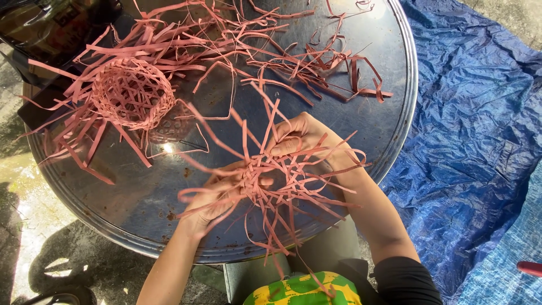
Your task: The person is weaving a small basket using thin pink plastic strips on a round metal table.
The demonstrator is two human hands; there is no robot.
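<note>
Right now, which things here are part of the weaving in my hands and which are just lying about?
In use:
left hand
right hand
half-woven pink strip piece
round metal tray

Lying about:
small woven pink basket
loose pink strips
blue tarpaulin

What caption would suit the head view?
Both hands weave pink strips over a round metal tray, beside a half-woven basket.

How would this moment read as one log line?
left hand + right hand: hold pink strip weave | finished small basket on round metal tray

Left hand (212, 197) fingers blurred, partly hidden by pink strips (271, 175). Red object (529, 268) cut off at right edge. Dark bag (51, 25) cropped at top-left corner.
</note>
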